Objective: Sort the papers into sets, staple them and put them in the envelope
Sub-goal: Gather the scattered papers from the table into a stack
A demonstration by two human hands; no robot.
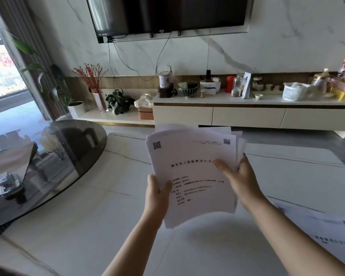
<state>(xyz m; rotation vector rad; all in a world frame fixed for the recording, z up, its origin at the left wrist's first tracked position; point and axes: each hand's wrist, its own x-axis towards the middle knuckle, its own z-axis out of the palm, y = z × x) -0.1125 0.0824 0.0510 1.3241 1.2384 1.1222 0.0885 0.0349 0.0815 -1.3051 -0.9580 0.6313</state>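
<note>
Nearest, at the lower right edge, printed sheets (325, 232) lying flat on the white marble-look table (88, 226), probably set aside as a set already picked out or waiting its turn. Above the table's middle, a thick stack of printed papers (193, 176) held up off the surface and tilted toward the head camera, most likely so the cover page with its title line and QR codes can be read. Left hand (157, 194) gripping the stack's lower left edge, thumb on the front and fingers curled behind, carrying the weight. Right hand (239, 176) pinching the right edge, thumb laid across the top sheet and fingers wrapped behind the fanned rear pages, seemingly placed to peel or count sheets off. Rear pages splayed at the top right, suiting a sort in progress; no stapling done that can be seen. Further left, on the round dark glass table (72, 156), a brown paper envelope (10, 166) with a silvery stapler (9, 183) resting on it, both parked out of the way until a set is ready. Farthest back, a low TV cabinet (247, 114) crowded with jars and a basket, under a wall-mounted television (167, 14).
</note>
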